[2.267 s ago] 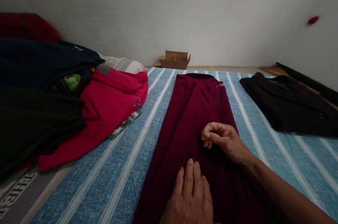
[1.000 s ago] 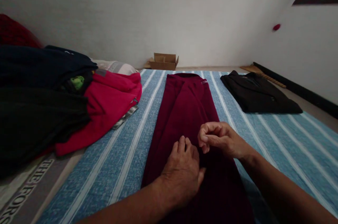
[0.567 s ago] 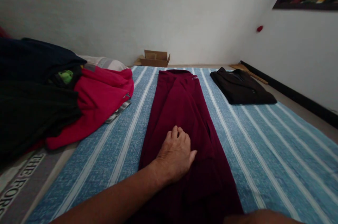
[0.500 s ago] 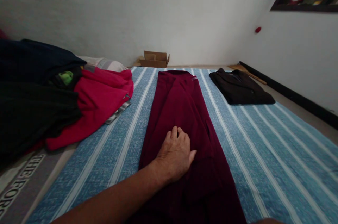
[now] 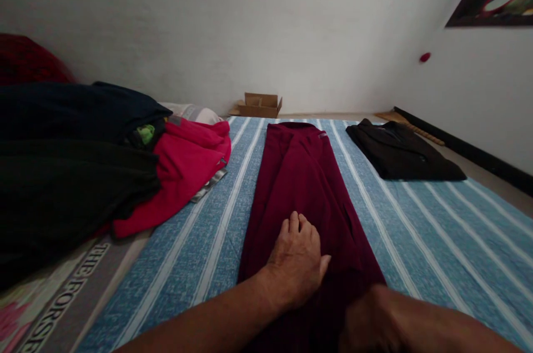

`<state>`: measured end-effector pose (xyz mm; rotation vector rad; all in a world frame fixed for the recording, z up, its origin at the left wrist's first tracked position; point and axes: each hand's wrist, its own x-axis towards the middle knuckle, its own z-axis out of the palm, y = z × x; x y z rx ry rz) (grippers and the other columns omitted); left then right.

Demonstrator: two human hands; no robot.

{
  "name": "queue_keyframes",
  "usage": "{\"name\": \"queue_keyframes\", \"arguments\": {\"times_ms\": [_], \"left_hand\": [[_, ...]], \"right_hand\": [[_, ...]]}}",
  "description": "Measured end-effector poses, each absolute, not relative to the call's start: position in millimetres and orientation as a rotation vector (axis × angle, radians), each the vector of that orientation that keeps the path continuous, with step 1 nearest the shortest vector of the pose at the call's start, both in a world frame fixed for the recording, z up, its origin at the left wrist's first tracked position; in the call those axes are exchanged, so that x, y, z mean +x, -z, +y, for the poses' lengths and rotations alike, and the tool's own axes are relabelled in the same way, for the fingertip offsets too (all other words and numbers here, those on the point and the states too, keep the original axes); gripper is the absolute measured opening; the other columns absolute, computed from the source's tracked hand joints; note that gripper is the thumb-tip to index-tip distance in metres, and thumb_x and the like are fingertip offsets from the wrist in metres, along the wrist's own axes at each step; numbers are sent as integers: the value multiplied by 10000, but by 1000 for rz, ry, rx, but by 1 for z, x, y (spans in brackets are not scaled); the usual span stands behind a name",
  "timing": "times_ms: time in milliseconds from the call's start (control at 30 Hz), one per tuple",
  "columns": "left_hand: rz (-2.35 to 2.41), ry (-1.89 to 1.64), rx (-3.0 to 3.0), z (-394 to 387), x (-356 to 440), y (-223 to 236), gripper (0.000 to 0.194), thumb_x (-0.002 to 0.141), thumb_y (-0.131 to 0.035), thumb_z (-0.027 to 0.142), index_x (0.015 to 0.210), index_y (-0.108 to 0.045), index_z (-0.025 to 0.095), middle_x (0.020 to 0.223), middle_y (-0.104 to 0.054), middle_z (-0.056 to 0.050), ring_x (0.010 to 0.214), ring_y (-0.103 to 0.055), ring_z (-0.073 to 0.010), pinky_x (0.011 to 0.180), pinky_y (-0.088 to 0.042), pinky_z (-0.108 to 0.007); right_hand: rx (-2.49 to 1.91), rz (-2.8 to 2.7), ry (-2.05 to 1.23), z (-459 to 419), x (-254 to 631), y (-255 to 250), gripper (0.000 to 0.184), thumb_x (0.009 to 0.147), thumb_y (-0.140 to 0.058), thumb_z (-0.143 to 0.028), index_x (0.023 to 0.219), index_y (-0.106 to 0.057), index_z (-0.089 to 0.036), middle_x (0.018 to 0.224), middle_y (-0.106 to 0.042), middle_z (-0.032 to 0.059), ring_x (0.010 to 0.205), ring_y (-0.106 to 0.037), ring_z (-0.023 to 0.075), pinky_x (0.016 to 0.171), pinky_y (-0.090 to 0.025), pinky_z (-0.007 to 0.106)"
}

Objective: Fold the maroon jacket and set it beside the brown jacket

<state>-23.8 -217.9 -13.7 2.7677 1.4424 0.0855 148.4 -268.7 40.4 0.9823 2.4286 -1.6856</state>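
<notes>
A long maroon garment (image 5: 303, 175) lies lengthwise in front of me, its far end showing a curved opening and a small pale tag. My left hand (image 5: 297, 258) rests palm down on its middle, fingers stretched out and thumb apart, holding nothing. At the lower right, my right hand (image 5: 370, 317) is over the near part of the garment. Motion smears it and its fingers are hidden, so whether it grips the cloth does not show.
The garment lies on a blue bed sheet (image 5: 216, 231) with white stripes. To the left is a heap with a pink garment (image 5: 183, 170) and dark clothes (image 5: 75, 186). A folded dark garment (image 5: 403, 153) lies at the right. An open cardboard box (image 5: 260, 105) stands by the wall.
My right hand has come in from the bottom edge onto the near part of the maroon garment. My left hand stays flat on it. The whole view has shifted slightly.
</notes>
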Motion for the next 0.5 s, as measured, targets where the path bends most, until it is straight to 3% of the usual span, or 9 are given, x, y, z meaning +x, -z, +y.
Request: {"name": "queue_keyframes", "arguments": {"times_ms": [133, 267, 500], "left_hand": [[1449, -73, 2729, -219, -26, 16, 514, 873, -390, 413, 1220, -518, 56, 1293, -489, -220, 1244, -385, -360, 1004, -303, -507], [1488, -152, 2705, -220, -28, 19, 562, 871, -370, 471, 1242, -513, 73, 1303, -487, -206, 1260, -359, -368, 1022, -264, -554], [1545, -202, 2675, -222, -26, 22, 599, 873, -344, 514, 1259, -501, 83, 1357, -433, -214, 1304, -299, -370, 1027, -236, -598]], "right_hand": [[1437, 2833, 1722, -212, 127, -27, 175, 844, -502, -226, 732, -635, -201, 728, -610, 0, 663, -557, 125, 600, -433, 229], [1907, 3007, 1544, -154, 110, 5, 129, 791, -547, -234, 737, -655, -189, 699, -613, 2, 628, -533, 125, 574, -421, 236], [2031, 2956, 1474, -100, 90, 32, 114, 736, -592, -222, 781, -691, -189, 694, -651, 5, 594, -554, 136, 563, -425, 254]]}}
